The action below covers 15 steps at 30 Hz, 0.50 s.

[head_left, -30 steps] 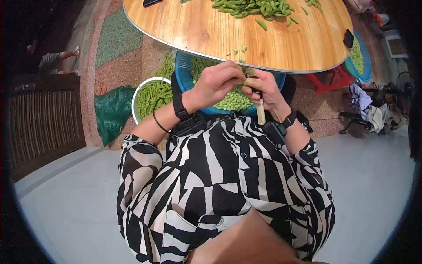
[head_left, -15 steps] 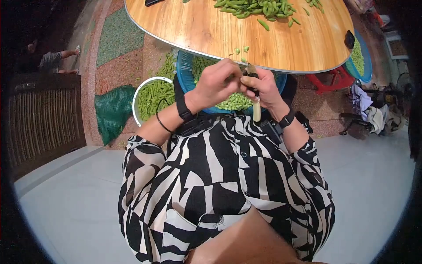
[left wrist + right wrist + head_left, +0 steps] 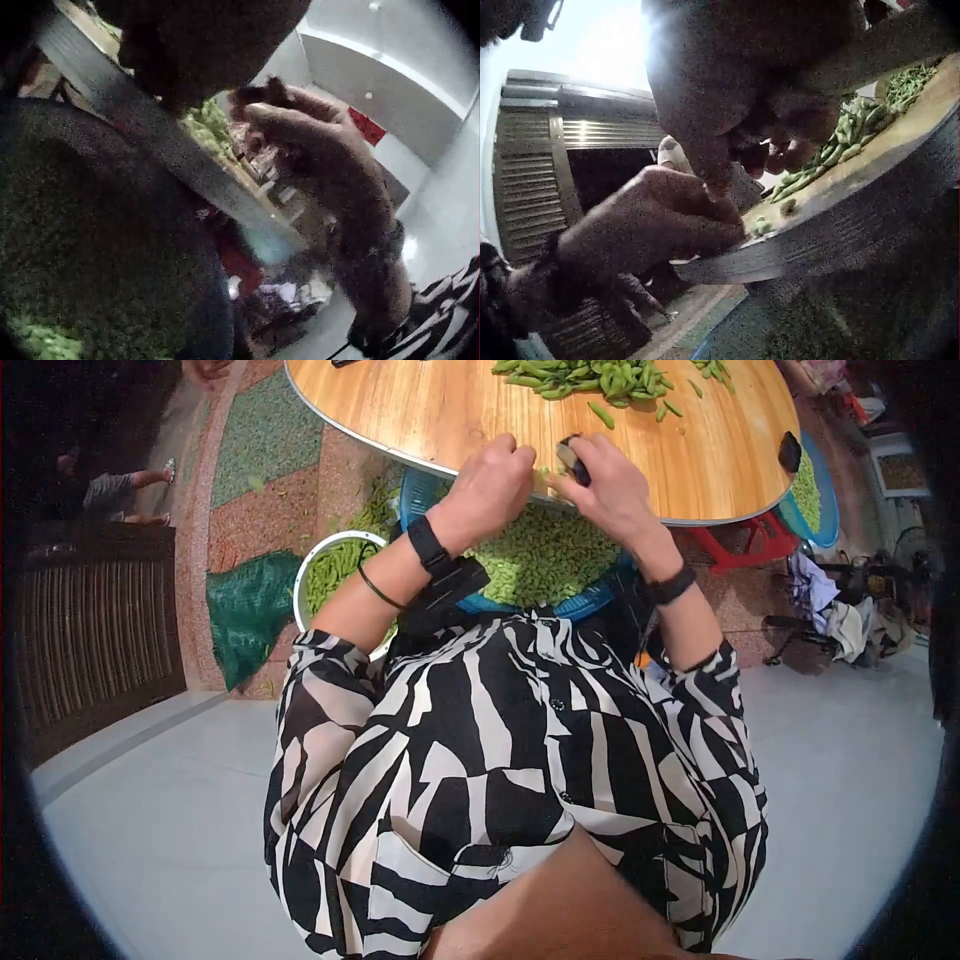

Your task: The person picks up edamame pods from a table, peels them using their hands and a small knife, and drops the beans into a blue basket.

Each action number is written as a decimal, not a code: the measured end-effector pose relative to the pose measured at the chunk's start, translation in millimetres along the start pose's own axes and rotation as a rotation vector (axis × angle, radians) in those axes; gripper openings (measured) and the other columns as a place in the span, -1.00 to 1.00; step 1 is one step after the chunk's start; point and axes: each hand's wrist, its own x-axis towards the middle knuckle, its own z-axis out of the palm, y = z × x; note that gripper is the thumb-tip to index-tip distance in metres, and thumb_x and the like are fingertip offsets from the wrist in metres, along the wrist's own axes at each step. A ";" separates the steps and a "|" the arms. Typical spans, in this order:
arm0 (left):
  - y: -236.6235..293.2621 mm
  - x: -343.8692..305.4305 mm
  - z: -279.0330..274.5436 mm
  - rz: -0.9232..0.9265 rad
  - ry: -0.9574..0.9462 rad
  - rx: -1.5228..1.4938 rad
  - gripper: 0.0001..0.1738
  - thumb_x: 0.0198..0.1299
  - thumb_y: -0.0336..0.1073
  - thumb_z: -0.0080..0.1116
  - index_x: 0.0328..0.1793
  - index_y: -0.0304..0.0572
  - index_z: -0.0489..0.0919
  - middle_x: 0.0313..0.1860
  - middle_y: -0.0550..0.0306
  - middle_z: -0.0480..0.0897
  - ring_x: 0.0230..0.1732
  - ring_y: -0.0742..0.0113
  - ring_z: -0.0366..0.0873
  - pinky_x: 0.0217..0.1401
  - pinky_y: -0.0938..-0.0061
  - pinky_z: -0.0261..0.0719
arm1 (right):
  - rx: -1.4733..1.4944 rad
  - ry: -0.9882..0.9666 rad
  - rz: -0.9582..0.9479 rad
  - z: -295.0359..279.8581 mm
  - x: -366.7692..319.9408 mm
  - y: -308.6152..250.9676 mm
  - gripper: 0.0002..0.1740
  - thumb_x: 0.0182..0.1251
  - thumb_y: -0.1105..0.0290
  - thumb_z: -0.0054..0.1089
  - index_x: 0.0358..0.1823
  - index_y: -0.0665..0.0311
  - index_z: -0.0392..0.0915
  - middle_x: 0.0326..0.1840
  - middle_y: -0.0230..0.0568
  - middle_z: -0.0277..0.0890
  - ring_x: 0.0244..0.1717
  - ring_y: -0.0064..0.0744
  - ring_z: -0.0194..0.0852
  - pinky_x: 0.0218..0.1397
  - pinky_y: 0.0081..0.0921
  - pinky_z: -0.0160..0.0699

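Observation:
At the near edge of the wooden table (image 3: 400,420), both hands are close together. My right hand (image 3: 612,485) grips a small knife (image 3: 568,456); its pale handle also shows in the right wrist view. My left hand (image 3: 488,492) has its fingers bent, with the fingertips at the table rim beside a few green beans (image 3: 762,226). I cannot tell whether anything lies between those fingertips. Under the hands, a blue basin (image 3: 585,603) is filled with shelled green beans (image 3: 540,555). A pile of green pods (image 3: 600,380) lies farther back on the tabletop.
To the left, a white bucket (image 3: 300,595) holds more pods beside a green sack (image 3: 245,620). A red stool (image 3: 745,540) and another blue basin (image 3: 825,525) stand to the right. At the upper left, another person's hand (image 3: 207,368) shows.
Both hands have moved forward from above the basin to the table edge. The knife's handle, earlier pointing down toward the body, has swung up. Another person's hand has appeared at the upper left.

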 end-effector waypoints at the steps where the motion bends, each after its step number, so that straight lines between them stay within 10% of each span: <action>1: -0.8 1.8 -0.2 0.003 -0.054 0.047 -0.88 0.01 -0.44 0.13 -0.34 -0.32 0.46 -0.35 -0.20 0.47 -0.30 -0.18 0.54 -0.26 0.10 0.54 | -0.035 0.010 -0.007 6.0 3.9 2.4 -0.65 0.13 0.24 0.25 -0.11 0.26 0.48 -0.24 -0.11 0.45 -0.19 -0.04 0.48 -0.21 -0.24 0.49; 15: -58.5 -106.3 -121.6 -0.008 -0.350 0.665 -0.81 0.00 -0.46 0.12 -0.20 -0.11 0.55 -0.28 0.00 0.56 -0.09 -0.04 0.52 -0.17 0.21 0.51 | 0.182 -0.319 -0.067 -5.5 -38.6 -15.4 -0.75 0.04 0.42 0.14 -0.22 0.31 0.40 -0.32 0.02 0.37 -0.27 0.08 0.44 -0.24 -0.16 0.44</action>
